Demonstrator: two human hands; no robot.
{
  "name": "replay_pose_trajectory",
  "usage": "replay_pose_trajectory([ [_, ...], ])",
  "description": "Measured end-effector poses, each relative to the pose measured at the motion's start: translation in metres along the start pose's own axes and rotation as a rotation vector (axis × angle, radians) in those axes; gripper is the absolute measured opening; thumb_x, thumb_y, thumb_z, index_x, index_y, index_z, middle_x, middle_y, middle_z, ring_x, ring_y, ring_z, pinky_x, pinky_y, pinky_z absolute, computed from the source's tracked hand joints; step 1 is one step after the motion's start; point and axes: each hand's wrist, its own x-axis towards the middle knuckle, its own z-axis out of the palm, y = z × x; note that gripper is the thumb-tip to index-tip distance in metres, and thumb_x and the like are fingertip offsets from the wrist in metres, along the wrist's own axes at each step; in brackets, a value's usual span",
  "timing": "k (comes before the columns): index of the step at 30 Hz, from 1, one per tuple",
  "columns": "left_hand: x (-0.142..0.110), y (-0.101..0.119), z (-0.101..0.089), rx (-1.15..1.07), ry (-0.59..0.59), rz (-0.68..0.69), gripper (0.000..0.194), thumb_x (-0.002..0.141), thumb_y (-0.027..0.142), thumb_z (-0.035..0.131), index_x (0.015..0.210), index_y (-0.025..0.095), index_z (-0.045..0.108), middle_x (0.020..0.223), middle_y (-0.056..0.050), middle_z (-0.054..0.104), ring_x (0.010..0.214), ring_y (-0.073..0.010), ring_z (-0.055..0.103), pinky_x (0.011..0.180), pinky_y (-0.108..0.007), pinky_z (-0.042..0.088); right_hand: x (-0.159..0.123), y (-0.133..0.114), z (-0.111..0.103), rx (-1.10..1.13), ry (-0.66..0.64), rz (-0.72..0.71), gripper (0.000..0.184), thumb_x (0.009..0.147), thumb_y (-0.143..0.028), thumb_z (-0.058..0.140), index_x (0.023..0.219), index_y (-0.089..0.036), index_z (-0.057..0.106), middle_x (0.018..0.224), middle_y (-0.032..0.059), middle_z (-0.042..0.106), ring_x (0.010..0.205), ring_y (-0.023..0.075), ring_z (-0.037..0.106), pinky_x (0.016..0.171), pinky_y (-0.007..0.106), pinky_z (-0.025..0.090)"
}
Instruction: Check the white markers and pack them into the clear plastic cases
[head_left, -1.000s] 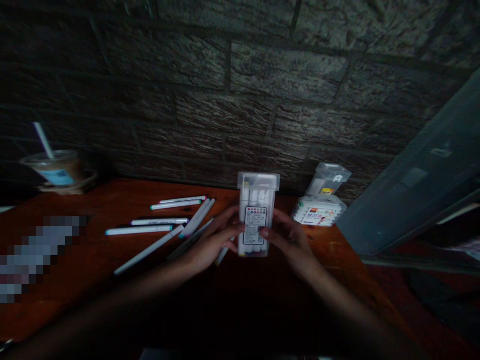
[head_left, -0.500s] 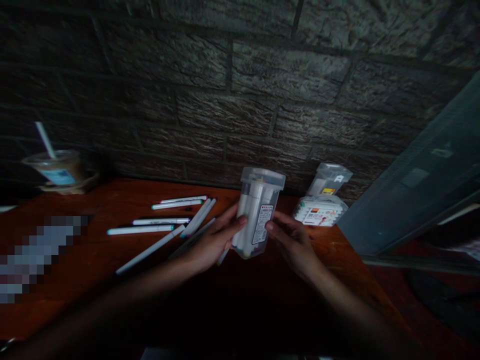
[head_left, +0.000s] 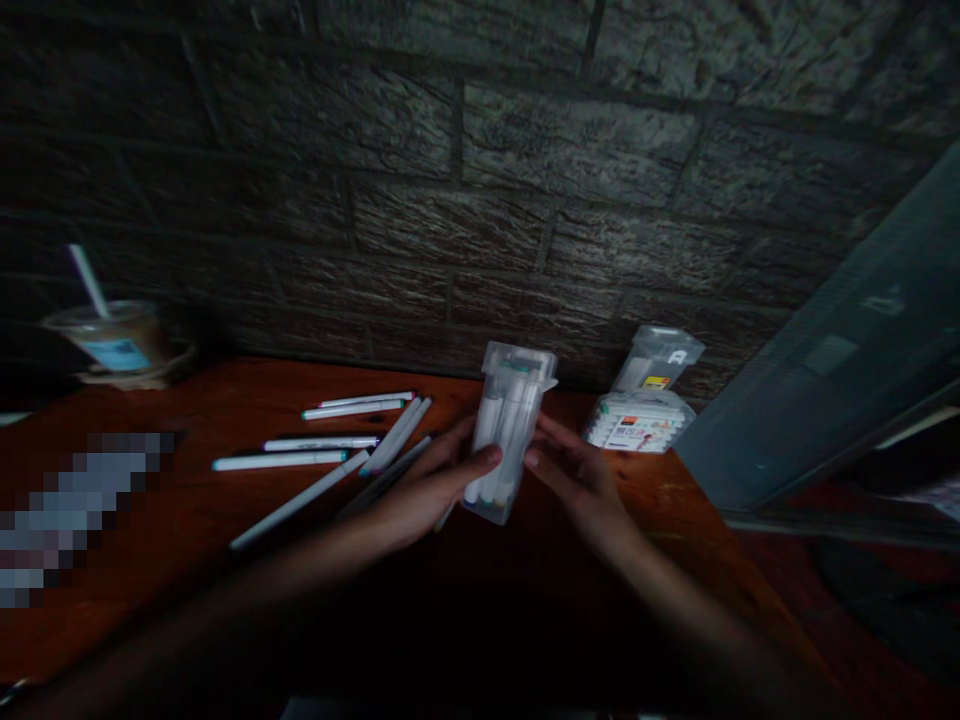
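A clear plastic marker case (head_left: 506,425) with a lid on top stands nearly upright between my hands, tilted a little. Several white markers show through its wall. My left hand (head_left: 439,475) grips it from the left, thumb across the front and fingers behind. On the other side, my right hand (head_left: 581,475) has its thumb and fingertips against the right edge. Left of the case, several loose white markers lie on the wooden table, among them a teal-tipped marker (head_left: 281,461) and a marker lying aslant (head_left: 300,502). One more marker is partly hidden by my left hand.
A packed marker set (head_left: 641,422) lies at the right rear, with a clear case (head_left: 660,360) behind it. An iced drink cup with a straw (head_left: 124,340) stands at the far left. The stone wall (head_left: 450,220) borders the wooden table (head_left: 247,390).
The marker case has been turned in my hands, so its printed label no longer faces me. Both hands stay around it; the loose markers have not moved.
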Motion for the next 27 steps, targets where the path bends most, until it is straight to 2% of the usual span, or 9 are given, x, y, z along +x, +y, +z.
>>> replay_pose_trajectory([
  [4,-0.002,-0.001,-0.001,0.058,-0.014,0.014,0.051,0.089,0.036,0.080,0.135,0.021,0.065,0.137,-0.013,0.071,0.137,-0.0341,0.059,0.111,-0.043,0.048,-0.002,0.002,0.000,-0.023,-0.093,-0.005,0.072,0.078,-0.032,0.090,0.144,-0.037,0.061,0.133,0.0044,0.074,0.117,0.0268,0.072,0.104,0.050,0.058],
  [7,-0.002,-0.003,-0.003,0.133,0.006,0.024,0.056,0.086,0.036,0.083,0.136,0.022,0.063,0.138,-0.012,0.070,0.133,-0.0327,0.061,0.111,-0.042,0.049,-0.003,0.005,-0.001,-0.064,-0.091,0.011,0.078,0.073,-0.031,0.093,0.144,-0.036,0.061,0.139,0.0058,0.070,0.122,0.0290,0.068,0.109,0.055,0.053],
  [10,-0.003,-0.002,-0.003,0.115,0.014,-0.013,0.055,0.086,0.037,0.083,0.135,0.022,0.062,0.140,-0.013,0.067,0.131,-0.0331,0.062,0.105,-0.042,0.053,-0.004,0.004,-0.001,-0.097,-0.056,0.019,0.074,0.072,-0.030,0.094,0.141,-0.036,0.064,0.137,0.0054,0.069,0.120,0.0285,0.069,0.107,0.055,0.055],
  [15,-0.001,0.003,-0.001,-0.098,0.016,-0.075,0.041,0.094,0.040,0.071,0.129,0.021,0.061,0.139,-0.014,0.064,0.122,-0.0348,0.065,0.080,-0.041,0.064,-0.004,-0.008,0.001,-0.061,-0.020,0.035,0.068,0.077,-0.028,0.090,0.140,-0.037,0.066,0.135,0.0033,0.072,0.120,0.0273,0.070,0.105,0.050,0.058],
  [19,0.000,0.007,-0.001,-0.078,0.052,-0.054,0.035,0.094,0.036,0.072,0.124,0.020,0.063,0.131,-0.013,0.066,0.114,-0.0301,0.067,0.074,-0.036,0.065,-0.004,-0.011,-0.001,-0.044,-0.016,0.054,0.061,0.083,-0.029,0.086,0.140,-0.037,0.066,0.136,0.0027,0.073,0.123,0.0283,0.069,0.109,0.051,0.054],
  [24,0.000,0.006,-0.004,-0.017,0.001,-0.038,0.045,0.094,0.037,0.074,0.135,0.023,0.061,0.128,-0.012,0.066,0.093,-0.0212,0.068,0.072,-0.034,0.064,-0.004,-0.008,-0.004,0.008,-0.007,0.071,0.045,0.087,-0.034,0.082,0.131,-0.036,0.073,0.135,0.0019,0.074,0.130,0.0286,0.066,0.117,0.053,0.046],
  [27,0.001,0.003,-0.006,0.037,-0.008,-0.041,0.050,0.093,0.039,0.075,0.139,0.025,0.060,0.129,-0.011,0.067,0.088,-0.0188,0.068,0.069,-0.030,0.061,-0.003,-0.008,-0.003,0.085,-0.028,0.107,0.036,0.090,-0.035,0.079,0.126,-0.035,0.076,0.129,0.0029,0.077,0.121,0.0277,0.071,0.114,0.052,0.049],
])
